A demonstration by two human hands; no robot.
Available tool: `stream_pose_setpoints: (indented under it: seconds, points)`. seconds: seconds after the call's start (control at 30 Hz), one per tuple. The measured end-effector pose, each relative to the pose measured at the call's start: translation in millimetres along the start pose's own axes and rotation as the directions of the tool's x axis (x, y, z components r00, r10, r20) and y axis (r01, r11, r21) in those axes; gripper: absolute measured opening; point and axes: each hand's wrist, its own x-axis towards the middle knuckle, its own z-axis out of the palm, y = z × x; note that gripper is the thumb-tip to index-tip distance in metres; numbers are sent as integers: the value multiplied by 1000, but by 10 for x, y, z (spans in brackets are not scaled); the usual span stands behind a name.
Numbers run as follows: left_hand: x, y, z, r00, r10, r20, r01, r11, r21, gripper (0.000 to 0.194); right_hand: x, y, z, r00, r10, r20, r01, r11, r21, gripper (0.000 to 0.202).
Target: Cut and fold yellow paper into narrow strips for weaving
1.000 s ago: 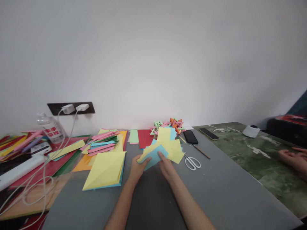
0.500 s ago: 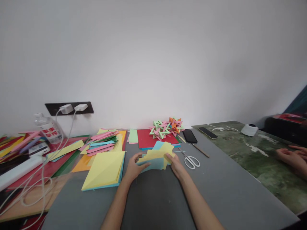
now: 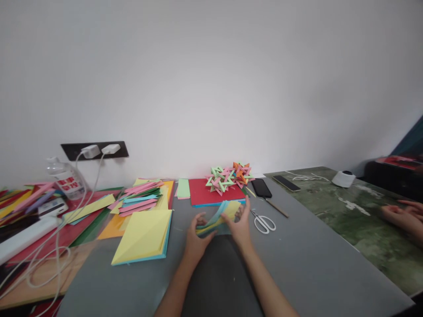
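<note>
Holding a bowed stack of small yellow and blue sheets point(image 3: 216, 220) between left hand point(image 3: 197, 235) and right hand point(image 3: 239, 225), above the middle of the grey table point(image 3: 284, 273). Gripping the stack's left end with the left hand, fingers curled round it and thumb along the lower side; pinching its right end with the right hand, thumb across the front, other fingers behind. Cannot tell the sheet count, nor whether touching the tabletop. Observed a square yellow-and-blue paper pile point(image 3: 143, 235) toward the left edge, with pink, green and blue strips point(image 3: 142, 198) just beyond it. Noted red sheets point(image 3: 200, 190) near the far edge, over blue ones, with folded paper models point(image 3: 220, 180) in green, pink and orange at their back right part. Logged a black phone point(image 3: 262, 188) near the far right corner, a thin brown stick point(image 3: 276, 208) nearer along the right edge, and white-handled scissors point(image 3: 265, 224) just right of the right hand, well apart from the right edge. Saw another person's hand point(image 3: 401, 215) over the adjoining green surface point(image 3: 330, 211).
</note>
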Motion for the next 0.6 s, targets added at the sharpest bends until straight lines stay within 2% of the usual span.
stream_pose_setpoints:
  seconds: [0.03,0.1,0.2,0.27,0.33,0.4,0.47,0.6]
  points:
    - [-6,-11,11,1000,-4,16,4,1000,4,49,-16,-49,18,995,-88,-48,82,991,-103,97]
    - [-8,-30,19,999,-7,45,6,1000,17,39,-31,-116,61,970,-231,-75,202,939,-278,93]
    - [-5,-42,12,998,-5,67,2,999,38,33,27,-90,80,949,-296,-105,237,893,-382,57]
    - [-2,-43,7,999,-14,47,12,1000,28,35,115,19,18,953,-241,-184,158,913,-377,35]
    - [3,-43,4,999,-29,20,29,1000,-2,38,209,166,-93,960,-87,-265,-5,944,-329,34]
    - [11,-45,3,999,-36,12,37,999,-30,39,272,303,-202,944,16,-330,-113,954,-277,40]
    - [20,-47,2,999,-43,20,43,998,-43,38,284,394,-254,947,87,-311,-161,961,-223,43]
    - [29,-56,-7,997,-73,30,74,996,-41,38,208,438,-160,969,226,-101,-234,970,-67,50]
